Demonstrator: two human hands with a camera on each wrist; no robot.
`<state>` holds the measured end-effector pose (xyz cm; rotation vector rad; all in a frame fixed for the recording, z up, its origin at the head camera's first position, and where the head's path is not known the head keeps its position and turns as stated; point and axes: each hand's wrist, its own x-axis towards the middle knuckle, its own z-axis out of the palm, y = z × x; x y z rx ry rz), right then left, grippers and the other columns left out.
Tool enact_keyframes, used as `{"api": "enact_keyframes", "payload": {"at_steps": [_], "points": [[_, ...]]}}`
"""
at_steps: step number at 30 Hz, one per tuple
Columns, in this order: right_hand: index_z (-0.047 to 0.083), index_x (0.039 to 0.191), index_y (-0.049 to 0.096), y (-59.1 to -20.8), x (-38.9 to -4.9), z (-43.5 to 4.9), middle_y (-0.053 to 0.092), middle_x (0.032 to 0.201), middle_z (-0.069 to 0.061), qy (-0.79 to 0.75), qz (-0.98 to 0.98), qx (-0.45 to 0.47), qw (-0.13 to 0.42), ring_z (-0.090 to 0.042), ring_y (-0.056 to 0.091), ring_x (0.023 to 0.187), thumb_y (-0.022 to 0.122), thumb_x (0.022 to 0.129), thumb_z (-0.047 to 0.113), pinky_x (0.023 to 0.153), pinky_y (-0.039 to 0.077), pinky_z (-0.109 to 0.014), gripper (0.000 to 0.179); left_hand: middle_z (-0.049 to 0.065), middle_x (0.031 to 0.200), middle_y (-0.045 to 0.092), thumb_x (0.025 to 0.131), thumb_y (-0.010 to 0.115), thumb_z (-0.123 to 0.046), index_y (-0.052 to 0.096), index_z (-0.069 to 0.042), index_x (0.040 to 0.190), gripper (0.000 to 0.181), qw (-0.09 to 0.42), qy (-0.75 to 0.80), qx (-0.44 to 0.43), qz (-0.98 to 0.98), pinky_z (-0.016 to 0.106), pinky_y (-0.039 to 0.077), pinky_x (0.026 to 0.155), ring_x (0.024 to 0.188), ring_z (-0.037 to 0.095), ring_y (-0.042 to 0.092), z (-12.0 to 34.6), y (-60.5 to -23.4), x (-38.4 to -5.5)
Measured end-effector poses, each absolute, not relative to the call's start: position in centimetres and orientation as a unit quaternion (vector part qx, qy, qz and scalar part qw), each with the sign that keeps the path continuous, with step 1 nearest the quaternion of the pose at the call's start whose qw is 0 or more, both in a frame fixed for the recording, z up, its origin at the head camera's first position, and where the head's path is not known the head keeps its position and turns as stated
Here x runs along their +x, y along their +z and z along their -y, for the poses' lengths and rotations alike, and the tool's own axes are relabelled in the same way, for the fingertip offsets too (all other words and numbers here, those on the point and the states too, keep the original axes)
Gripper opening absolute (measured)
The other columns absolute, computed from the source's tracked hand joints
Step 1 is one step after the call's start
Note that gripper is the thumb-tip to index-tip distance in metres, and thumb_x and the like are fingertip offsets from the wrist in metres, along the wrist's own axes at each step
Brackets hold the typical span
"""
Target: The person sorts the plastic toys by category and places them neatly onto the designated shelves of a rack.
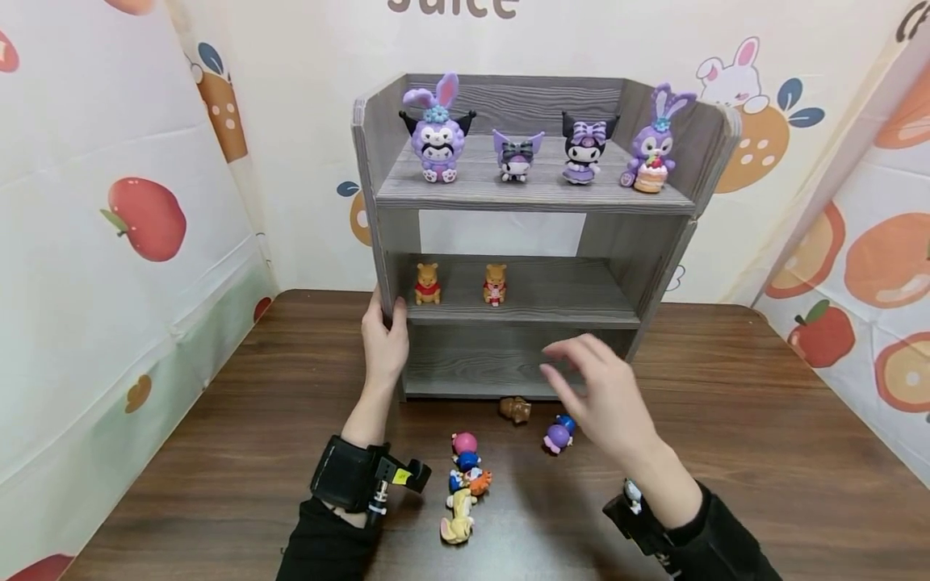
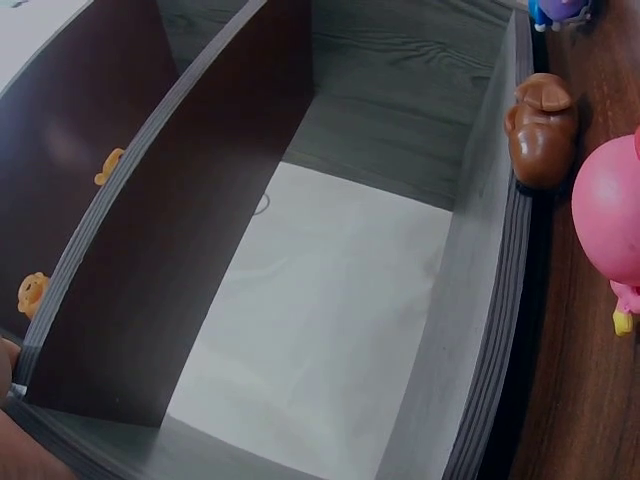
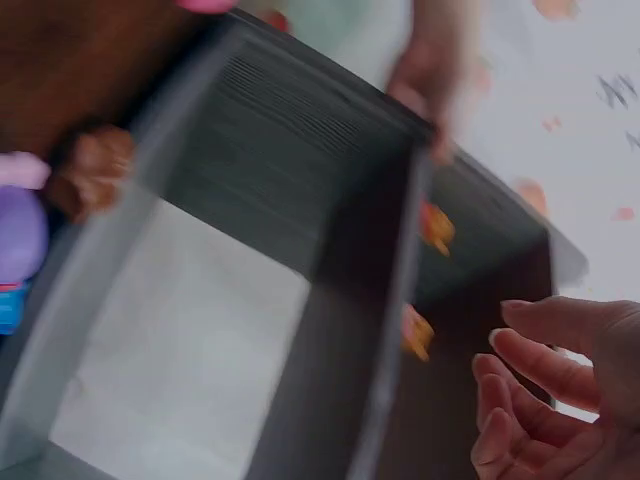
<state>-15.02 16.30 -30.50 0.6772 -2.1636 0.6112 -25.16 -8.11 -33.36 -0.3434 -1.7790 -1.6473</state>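
Your left hand (image 1: 385, 347) grips the side of the angular, grey wood-grained shelf unit (image 1: 552, 290), which stands on the table (image 1: 218, 452); your right hand (image 1: 599, 395) holds nothing, its fingers gently curved with the thumb well apart, before the lower compartment. Rounded, glossy yellow bear figurines (image 1: 427, 284) stand on its middle board, purple long-eared ones (image 1: 438, 149) on top. A smooth brown figurine (image 1: 515, 410) lies by its base on the table's dark, streaked wood grain. Creased, fruit-printed sheets (image 1: 291, 145) surround you.
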Motion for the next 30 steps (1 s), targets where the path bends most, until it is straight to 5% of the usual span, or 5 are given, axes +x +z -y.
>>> {"api": "enact_keyframes", "payload": {"at_steps": [7, 15, 22, 30], "points": [[0.004, 0.09, 0.065, -32.3, -16.0, -14.7, 0.061, 0.083, -0.005, 0.089, 0.922, 0.289, 0.244, -0.019, 0.061, 0.074, 0.078, 0.074, 0.008, 0.06, 0.051, -0.031, 0.021, 0.028, 0.118, 0.059, 0.091, 0.044, 0.003, 0.052, 0.01, 0.124, 0.034, 0.343, -0.634, -0.124, 0.682, 0.046, 0.04, 0.095, 0.107, 0.03, 0.053, 8.0, -33.7, -25.0], [0.004, 0.083, 0.062, -33.5, -18.4, -13.6, 0.058, 0.073, -0.008, -0.002, 0.96, 0.257, 0.107, -0.025, 0.06, 0.068, 0.076, 0.077, 0.013, 0.054, 0.051, -0.036, 0.018, 0.016, 0.077, 0.045, 0.091, 0.045, 0.004, 0.055, 0.012, 0.107, 0.02, 0.357, -0.63, -0.128, 0.678, 0.029, 0.036, 0.077, 0.081, 0.025, 0.043, 8.0, -33.5, -25.4], [0.001, 0.086, 0.063, -34.4, -20.2, -12.4, 0.062, 0.08, -0.014, -0.008, 0.97, 0.241, 0.036, -0.03, 0.063, 0.074, 0.08, 0.075, 0.017, 0.059, 0.054, -0.042, 0.025, 0.026, 0.103, 0.059, 0.09, 0.044, 0.003, 0.055, 0.011, 0.114, 0.027, 0.352, -0.631, -0.123, 0.68, 0.039, 0.04, 0.091, 0.094, 0.023, 0.049, 8.1, -33.5, -25.4], [0.005, 0.08, 0.066, -35.4, -21.5, -11.3, 0.066, 0.085, -0.011, -0.039, 0.977, 0.211, -0.008, -0.029, 0.065, 0.077, 0.089, 0.061, 0.02, 0.059, 0.055, -0.04, 0.034, 0.027, 0.114, 0.059, 0.09, 0.045, 0.004, 0.054, 0.01, 0.12, 0.032, 0.355, -0.636, -0.123, 0.674, 0.045, 0.039, 0.096, 0.104, 0.028, 0.052, 8.0, -33.5, -25.5]]}}
